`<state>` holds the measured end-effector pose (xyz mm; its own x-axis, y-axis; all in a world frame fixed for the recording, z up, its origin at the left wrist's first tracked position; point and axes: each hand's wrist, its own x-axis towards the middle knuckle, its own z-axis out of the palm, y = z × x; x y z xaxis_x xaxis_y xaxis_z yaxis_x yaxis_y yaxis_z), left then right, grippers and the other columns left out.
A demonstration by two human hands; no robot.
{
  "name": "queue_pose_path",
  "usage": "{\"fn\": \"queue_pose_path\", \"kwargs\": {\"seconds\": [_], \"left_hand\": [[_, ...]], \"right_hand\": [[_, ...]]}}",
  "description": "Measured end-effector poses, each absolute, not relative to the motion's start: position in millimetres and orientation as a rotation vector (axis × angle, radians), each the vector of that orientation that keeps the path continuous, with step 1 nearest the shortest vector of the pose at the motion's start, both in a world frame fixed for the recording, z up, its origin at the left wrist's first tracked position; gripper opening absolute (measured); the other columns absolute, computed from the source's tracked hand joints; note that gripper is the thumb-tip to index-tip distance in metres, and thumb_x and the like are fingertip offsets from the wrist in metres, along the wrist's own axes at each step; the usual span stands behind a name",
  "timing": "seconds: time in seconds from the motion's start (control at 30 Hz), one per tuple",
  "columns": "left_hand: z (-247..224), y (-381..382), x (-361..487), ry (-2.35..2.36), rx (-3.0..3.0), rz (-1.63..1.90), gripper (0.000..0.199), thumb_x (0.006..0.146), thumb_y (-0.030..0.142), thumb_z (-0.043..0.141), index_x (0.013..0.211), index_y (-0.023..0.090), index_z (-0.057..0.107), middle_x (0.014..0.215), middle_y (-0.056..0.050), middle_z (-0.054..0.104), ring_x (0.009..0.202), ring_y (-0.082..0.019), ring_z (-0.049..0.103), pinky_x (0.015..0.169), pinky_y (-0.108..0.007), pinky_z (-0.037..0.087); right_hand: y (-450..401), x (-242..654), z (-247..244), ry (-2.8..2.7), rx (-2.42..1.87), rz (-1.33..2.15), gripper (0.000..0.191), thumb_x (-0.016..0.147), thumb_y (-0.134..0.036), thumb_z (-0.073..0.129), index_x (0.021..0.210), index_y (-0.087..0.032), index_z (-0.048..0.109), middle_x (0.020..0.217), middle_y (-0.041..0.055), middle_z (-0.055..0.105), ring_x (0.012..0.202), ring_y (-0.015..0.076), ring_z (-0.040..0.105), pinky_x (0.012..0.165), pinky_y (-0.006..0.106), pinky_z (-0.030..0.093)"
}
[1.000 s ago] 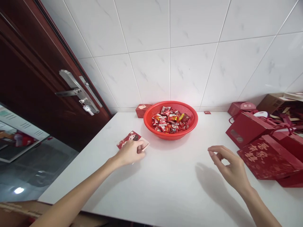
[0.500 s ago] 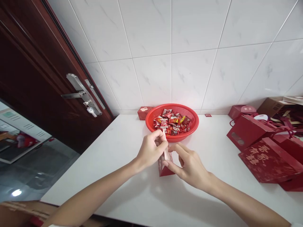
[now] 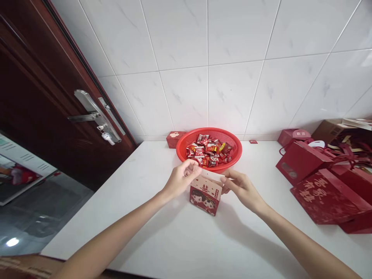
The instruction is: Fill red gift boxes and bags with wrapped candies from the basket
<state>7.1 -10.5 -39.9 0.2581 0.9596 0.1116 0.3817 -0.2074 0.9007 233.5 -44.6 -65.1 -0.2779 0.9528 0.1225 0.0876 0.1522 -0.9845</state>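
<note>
A small red and cream gift box (image 3: 205, 197) with two cartoon faces stands on the white table, its printed front turned toward me. My left hand (image 3: 180, 179) pinches the box's top edge at its left corner. At the right corner my right hand (image 3: 242, 190) grips the upper edge between thumb and fingers. The pale top flap shows between my hands; the inside is hidden. Just behind the box sits a red plastic basket (image 3: 180, 153) holding many wrapped candies (image 3: 212, 149).
Left of the basket, a small red box (image 3: 174, 140) rests against the tiled wall. Several red gift bags (image 3: 328, 197) are piled at the right, near a brown carton (image 3: 327, 130). A small red packet (image 3: 253, 142) lies by the wall. A dark door (image 3: 37, 89) stands at the left.
The box has been turned so that its printed front faces me instead of its narrow side. My right hand has shifted from its side to the right top corner; my hands are farther apart.
</note>
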Motion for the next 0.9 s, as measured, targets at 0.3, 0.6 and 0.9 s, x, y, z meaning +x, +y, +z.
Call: {"fn": "queue_pose_path", "kwargs": {"seconds": [0.3, 0.6, 0.9], "left_hand": [[-45, -2, 8, 1.248, 1.548, 0.669, 0.048, 0.072, 0.059, 0.066, 0.059, 0.019, 0.043, 0.056, 0.006, 0.039, 0.044, -0.006, 0.038, 0.041, -0.020, 0.029], [-17, 15, 13, 1.112, 1.913, 0.601, 0.044, 0.086, 0.056, 0.054, 0.070, 0.016, 0.063, 0.065, -0.001, 0.060, 0.052, -0.011, 0.046, 0.047, -0.022, 0.035], [-32, 147, 6, 1.439, 2.211, 0.730, 0.017, 0.081, 0.024, 0.057, 0.079, 0.017, 0.073, 0.084, -0.006, 0.076, 0.080, -0.021, 0.069, 0.076, -0.029, 0.052]], "right_hand": [[-23, 248, -59, -1.613, -1.079, 1.281, 0.045, 0.083, -0.063, 0.063, 0.069, -0.020, 0.059, 0.054, -0.0028, 0.058, 0.052, 0.0130, 0.056, 0.055, 0.026, 0.044], [64, 268, -35, -1.321, -0.961, 1.049, 0.035, 0.072, -0.051, 0.076, 0.065, -0.019, 0.064, 0.071, 0.0036, 0.073, 0.049, 0.0099, 0.055, 0.053, 0.025, 0.047], [125, 232, -52, -1.201, -0.999, 1.106, 0.023, 0.069, -0.039, 0.068, 0.058, -0.021, 0.060, 0.062, 0.0013, 0.069, 0.047, 0.0103, 0.054, 0.047, 0.023, 0.043]]}}
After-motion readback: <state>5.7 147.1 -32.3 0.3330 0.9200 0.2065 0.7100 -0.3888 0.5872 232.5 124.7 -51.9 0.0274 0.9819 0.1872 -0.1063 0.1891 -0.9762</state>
